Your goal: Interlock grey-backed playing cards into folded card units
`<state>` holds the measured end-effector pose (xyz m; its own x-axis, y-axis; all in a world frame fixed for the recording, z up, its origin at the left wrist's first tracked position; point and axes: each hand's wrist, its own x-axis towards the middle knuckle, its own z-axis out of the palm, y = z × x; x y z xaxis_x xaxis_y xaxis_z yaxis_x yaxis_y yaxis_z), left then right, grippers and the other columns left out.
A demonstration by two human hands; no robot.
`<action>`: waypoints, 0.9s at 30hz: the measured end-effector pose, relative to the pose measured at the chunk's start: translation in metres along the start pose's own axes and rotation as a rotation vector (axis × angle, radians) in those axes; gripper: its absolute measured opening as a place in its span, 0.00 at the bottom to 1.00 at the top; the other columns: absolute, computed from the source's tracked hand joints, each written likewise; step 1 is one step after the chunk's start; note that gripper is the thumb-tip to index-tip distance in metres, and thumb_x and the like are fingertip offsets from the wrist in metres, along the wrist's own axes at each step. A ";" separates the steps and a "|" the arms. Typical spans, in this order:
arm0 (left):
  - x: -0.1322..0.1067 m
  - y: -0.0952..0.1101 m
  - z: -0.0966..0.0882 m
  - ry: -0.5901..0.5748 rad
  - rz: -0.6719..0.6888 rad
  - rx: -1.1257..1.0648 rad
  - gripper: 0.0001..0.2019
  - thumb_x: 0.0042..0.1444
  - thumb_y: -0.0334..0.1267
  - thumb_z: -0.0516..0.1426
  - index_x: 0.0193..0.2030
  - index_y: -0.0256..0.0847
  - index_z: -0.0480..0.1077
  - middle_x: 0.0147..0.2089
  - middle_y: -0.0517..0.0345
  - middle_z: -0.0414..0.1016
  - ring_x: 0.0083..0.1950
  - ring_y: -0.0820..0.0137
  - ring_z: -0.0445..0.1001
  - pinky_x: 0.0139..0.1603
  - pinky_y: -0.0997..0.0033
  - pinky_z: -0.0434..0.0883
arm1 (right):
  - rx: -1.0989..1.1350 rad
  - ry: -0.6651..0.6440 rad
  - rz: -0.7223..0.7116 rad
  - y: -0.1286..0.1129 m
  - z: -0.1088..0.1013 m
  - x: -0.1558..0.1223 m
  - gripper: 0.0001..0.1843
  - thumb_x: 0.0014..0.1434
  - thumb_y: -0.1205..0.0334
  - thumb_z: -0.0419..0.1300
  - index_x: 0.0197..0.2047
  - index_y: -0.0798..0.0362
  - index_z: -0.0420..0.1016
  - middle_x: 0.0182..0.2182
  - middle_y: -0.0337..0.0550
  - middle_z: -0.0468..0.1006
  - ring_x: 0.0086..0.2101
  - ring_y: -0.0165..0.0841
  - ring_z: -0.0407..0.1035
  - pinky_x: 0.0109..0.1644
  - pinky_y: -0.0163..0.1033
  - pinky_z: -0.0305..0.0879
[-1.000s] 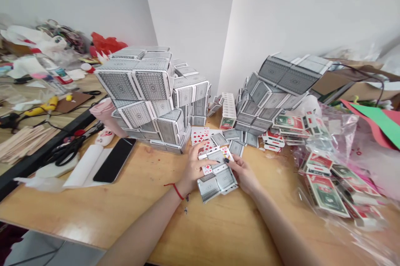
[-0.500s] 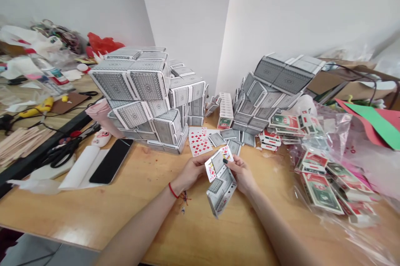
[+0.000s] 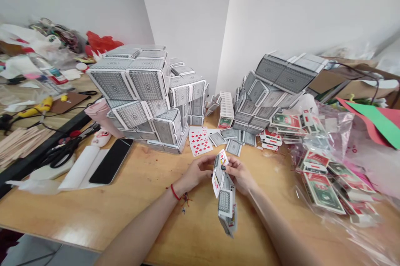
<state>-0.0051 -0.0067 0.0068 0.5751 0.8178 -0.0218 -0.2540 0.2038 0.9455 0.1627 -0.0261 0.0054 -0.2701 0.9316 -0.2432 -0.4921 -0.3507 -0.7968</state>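
A chain of folded, interlocked playing cards (image 3: 225, 202) hangs above the wooden table, grey backs and some faces showing. My right hand (image 3: 240, 173) pinches its upper end, thumb on a card. My left hand (image 3: 198, 171), with a red string bracelet (image 3: 175, 192) at the wrist, is closed at the left edge of the same piece; its fingertips are partly behind the cards. Just beyond my hands lie face-up diamond cards (image 3: 200, 143) and several loose face-down cards (image 3: 233, 146).
Large stacked structures of folded cards stand at the left (image 3: 145, 99) and right (image 3: 271, 91). Card boxes (image 3: 323, 193) lie amid clear plastic on the right. A black phone (image 3: 111, 162) rests on white paper at the left, beside black scissors (image 3: 62, 151).
The card piece has turned and swung so that its lower end hangs further right and lower. Both hands have shifted slightly with it, still at its upper end.
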 end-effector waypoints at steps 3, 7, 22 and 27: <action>0.000 0.003 0.001 -0.030 0.041 -0.023 0.26 0.42 0.32 0.62 0.52 0.40 0.65 0.55 0.48 0.65 0.57 0.56 0.61 0.57 0.56 0.57 | 0.038 0.000 -0.002 -0.002 0.000 0.001 0.12 0.41 0.64 0.67 0.32 0.54 0.72 0.25 0.39 0.77 0.23 0.28 0.70 0.30 0.33 0.67; 0.002 0.003 0.003 -0.033 0.058 -0.057 0.27 0.42 0.32 0.62 0.52 0.40 0.64 0.57 0.47 0.64 0.58 0.55 0.60 0.57 0.55 0.56 | 0.014 -0.010 -0.014 -0.003 0.001 0.001 0.12 0.41 0.65 0.66 0.33 0.54 0.73 0.25 0.39 0.77 0.23 0.29 0.70 0.30 0.33 0.67; 0.006 -0.004 0.013 -0.046 -0.006 -0.146 0.35 0.33 0.25 0.63 0.53 0.43 0.64 0.52 0.51 0.68 0.54 0.57 0.64 0.50 0.60 0.63 | 0.082 -0.020 -0.005 0.004 -0.002 0.005 0.10 0.42 0.65 0.66 0.30 0.54 0.73 0.23 0.38 0.76 0.22 0.28 0.68 0.27 0.32 0.65; 0.008 -0.009 0.013 0.032 0.027 -0.115 0.30 0.35 0.27 0.64 0.50 0.41 0.66 0.51 0.50 0.69 0.51 0.59 0.67 0.49 0.62 0.64 | 0.069 0.009 -0.040 0.005 0.002 0.004 0.10 0.42 0.64 0.66 0.30 0.54 0.73 0.23 0.38 0.76 0.22 0.28 0.68 0.28 0.33 0.65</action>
<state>0.0121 -0.0095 0.0022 0.5424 0.8400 -0.0086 -0.3575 0.2400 0.9025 0.1579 -0.0243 0.0019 -0.2423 0.9456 -0.2171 -0.5582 -0.3189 -0.7660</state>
